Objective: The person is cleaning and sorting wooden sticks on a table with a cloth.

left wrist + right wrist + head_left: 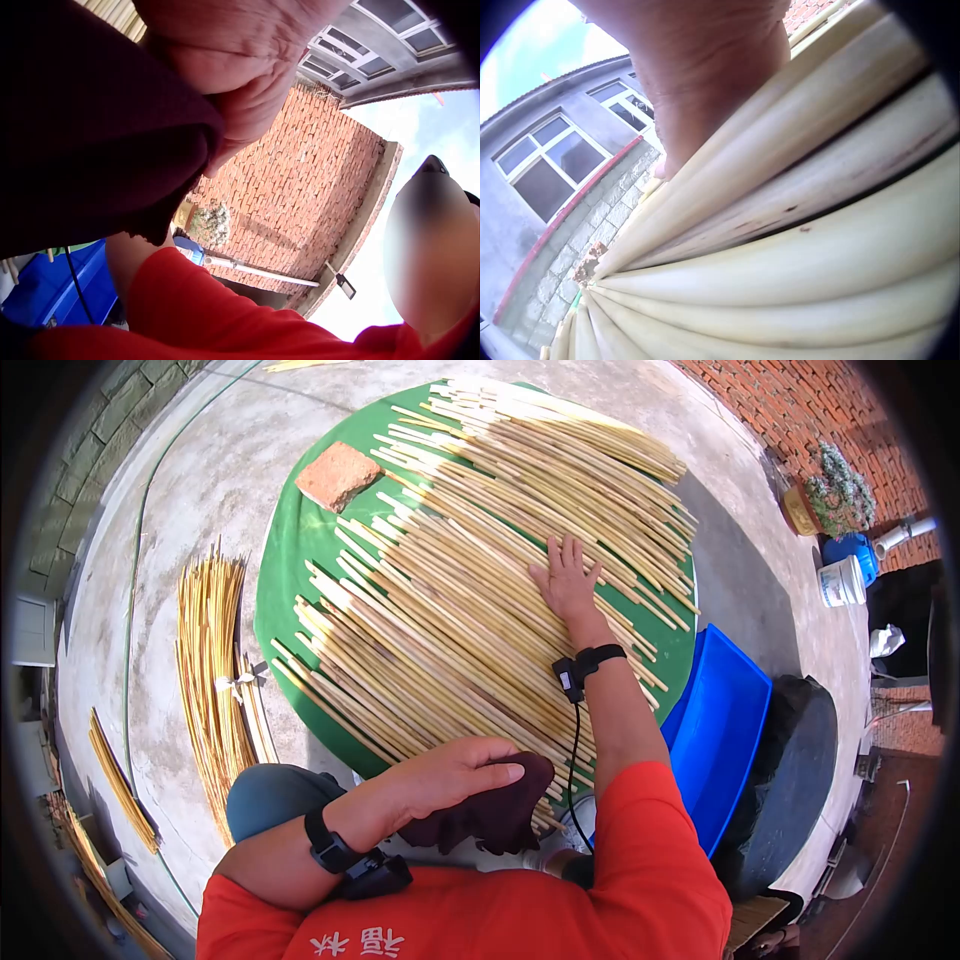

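Long, slender, pale-yellow stalks [430,610] lie side by side in a broad layer, slanting across a round, green-topped desk [300,550]. Of the two hands, the right hand [567,585] rests palm down on them near the middle of the layer, its fingers straight and spread apart. The left hand [450,772], near the desk's closest edge, holds a dark maroon piece of cloth [500,810], the thumb laid over it; the cloth hides most of its fingers. A rough, orange-red brick [338,475] sits on the desk just beside the stalk ends. On the grey concrete floor [215,480] lies a bundle of thin golden stems [208,660], and a rectangular blue plastic tub [722,735] stands beside the desk at the right.
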`<state>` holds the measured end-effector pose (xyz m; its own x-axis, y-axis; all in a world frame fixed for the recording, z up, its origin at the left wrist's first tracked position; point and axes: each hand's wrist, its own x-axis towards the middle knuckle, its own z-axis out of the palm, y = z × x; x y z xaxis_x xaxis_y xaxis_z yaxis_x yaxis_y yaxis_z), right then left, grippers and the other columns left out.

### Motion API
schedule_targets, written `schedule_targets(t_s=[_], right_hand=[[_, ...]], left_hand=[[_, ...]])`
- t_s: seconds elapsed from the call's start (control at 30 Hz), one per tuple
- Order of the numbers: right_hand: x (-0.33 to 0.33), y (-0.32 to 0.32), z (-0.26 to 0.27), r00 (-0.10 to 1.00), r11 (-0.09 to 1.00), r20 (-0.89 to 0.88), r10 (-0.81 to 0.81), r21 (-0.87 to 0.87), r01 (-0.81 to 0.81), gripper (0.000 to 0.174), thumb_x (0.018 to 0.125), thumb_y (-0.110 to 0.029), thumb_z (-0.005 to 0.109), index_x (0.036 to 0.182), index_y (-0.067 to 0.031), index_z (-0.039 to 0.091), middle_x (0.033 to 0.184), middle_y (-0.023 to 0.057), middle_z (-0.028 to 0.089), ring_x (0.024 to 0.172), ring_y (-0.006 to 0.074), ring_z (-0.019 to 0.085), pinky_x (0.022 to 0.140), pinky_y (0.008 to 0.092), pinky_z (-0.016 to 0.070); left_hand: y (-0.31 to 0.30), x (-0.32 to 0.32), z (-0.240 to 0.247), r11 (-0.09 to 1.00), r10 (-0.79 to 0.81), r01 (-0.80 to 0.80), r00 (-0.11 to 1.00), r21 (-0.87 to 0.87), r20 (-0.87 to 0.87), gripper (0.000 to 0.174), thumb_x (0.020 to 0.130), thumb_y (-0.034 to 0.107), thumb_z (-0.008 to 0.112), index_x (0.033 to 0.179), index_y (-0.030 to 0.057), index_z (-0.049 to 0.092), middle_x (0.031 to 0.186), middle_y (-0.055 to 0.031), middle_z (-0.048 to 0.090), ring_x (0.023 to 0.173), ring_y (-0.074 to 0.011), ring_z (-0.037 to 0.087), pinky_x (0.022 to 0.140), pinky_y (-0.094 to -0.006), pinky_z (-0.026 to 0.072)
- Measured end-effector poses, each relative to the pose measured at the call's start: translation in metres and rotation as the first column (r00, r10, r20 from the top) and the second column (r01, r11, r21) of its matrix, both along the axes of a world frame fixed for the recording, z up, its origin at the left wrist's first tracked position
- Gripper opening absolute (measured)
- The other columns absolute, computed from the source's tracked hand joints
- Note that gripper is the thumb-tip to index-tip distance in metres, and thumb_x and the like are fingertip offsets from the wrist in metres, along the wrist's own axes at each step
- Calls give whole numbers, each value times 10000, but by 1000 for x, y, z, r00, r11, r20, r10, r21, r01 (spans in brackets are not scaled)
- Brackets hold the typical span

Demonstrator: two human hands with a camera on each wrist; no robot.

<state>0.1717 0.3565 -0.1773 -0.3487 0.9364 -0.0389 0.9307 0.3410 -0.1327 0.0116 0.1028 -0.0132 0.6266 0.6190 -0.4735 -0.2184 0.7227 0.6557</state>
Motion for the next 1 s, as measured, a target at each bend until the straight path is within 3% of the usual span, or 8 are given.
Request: schedule_targets(t_s=[0.37,0.43,0.57,0.7,0.77,0.8,0.9,1.0], right_hand=[[1,4,18,1000,988,-20,-10,-157,7,669,881,-544,304,1385,-115,205,1446,142,140,1338,305,102,1023,591,88],[8,19,6,991,999,-130,-41,6,42,677,880,-547,304,1378,-96,218,1442,157,141,1334,319,106,1024,581,109],[15,24,1,988,992,-99,-116,-58,111,689,878,-555,298,1375,-84,219,1440,168,138,1332,326,108,1026,571,120],[13,9,1,994,993,-22,-110,34,110,685,878,-555,299,1362,-74,245,1433,176,154,1327,332,125,1022,568,142],[15,11,6,990,994,-88,-109,-32,107,673,879,-541,316,1351,-64,266,1419,192,182,1318,342,152,1018,565,160],[18,16,9,980,992,-156,-120,25,125,652,884,-520,327,1345,-61,277,1406,208,206,1310,347,174,1016,557,174],[33,38,12,985,970,-106,-138,185,156,639,886,-503,340,1339,-56,281,1403,215,208,1311,348,171,1013,551,185],[40,36,11,982,981,-48,-185,57,187,646,874,-499,370,1334,-53,284,1407,200,212,1311,348,169,1007,553,196]], left_hand=[[-3,5,4,1000,-18,17,999,-14,-30,213,899,198,500,998,16,548,865,7,577,774,-37,535,678,-186,441],[-3,6,2,1000,-20,20,999,-11,-31,209,900,197,499,995,17,548,865,8,578,774,-38,536,679,-186,441],[-7,7,-1,1000,-8,9,1000,13,-16,201,900,193,499,988,21,550,861,10,580,775,-42,540,683,-189,443],[-10,9,0,999,9,-8,1000,33,-17,234,896,213,495,1000,10,546,825,6,557,741,-59,501,651,-207,422],[-11,9,1,1000,-8,9,1000,22,-28,236,896,214,495,1000,9,546,823,10,555,742,-58,499,654,-205,419],[-12,9,1,1000,-8,9,1000,23,-25,236,896,214,495,1000,9,546,823,10,555,742,-58,499,654,-205,419],[-15,9,0,1000,-8,9,1000,28,-21,235,896,216,495,997,10,547,826,9,554,743,-57,498,654,-203,418],[-19,9,-2,999,33,-33,999,23,12,230,897,212,492,993,11,548,825,10,554,739,-55,497,650,-202,417]])
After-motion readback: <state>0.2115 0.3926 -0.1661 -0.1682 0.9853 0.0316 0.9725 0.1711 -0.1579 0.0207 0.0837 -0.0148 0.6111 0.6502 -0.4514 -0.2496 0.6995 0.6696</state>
